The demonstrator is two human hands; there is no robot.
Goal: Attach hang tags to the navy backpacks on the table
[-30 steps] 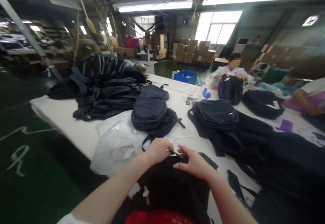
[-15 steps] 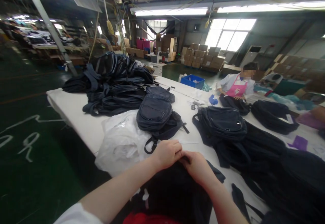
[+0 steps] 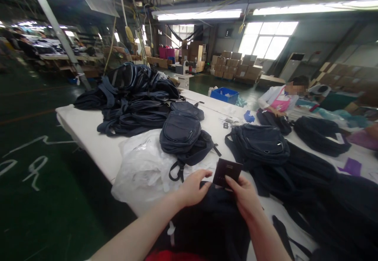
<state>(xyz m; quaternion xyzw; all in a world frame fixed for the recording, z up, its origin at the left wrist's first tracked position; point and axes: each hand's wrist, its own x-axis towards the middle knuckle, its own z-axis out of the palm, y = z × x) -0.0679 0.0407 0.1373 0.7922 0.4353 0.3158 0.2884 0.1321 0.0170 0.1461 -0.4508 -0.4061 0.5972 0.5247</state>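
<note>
My right hand (image 3: 244, 193) pinches a black square card (image 3: 226, 173) with small pale print, the thumb across its lower part. Just left of the card is my left hand (image 3: 195, 187), its fingers apart and nothing between them, beside the top of a dark bag (image 3: 212, 217) that lies close in front of me. Beyond my hands a navy backpack (image 3: 180, 133) rests on the white table (image 3: 97, 150). Crumpled clear plastic (image 3: 138, 172) lies to its left.
A heap of dark backpacks (image 3: 136, 111) fills the back left. On the right lie another backpack (image 3: 261, 142) and dark bags (image 3: 321, 135). Across the table a person in a pink apron (image 3: 280, 102) handles a bag. A blue bin (image 3: 224, 95) stands behind.
My hands have moved apart from where they met at the bag's top. The black card now shows in my right hand, and my left hand has opened. The person across leans further right.
</note>
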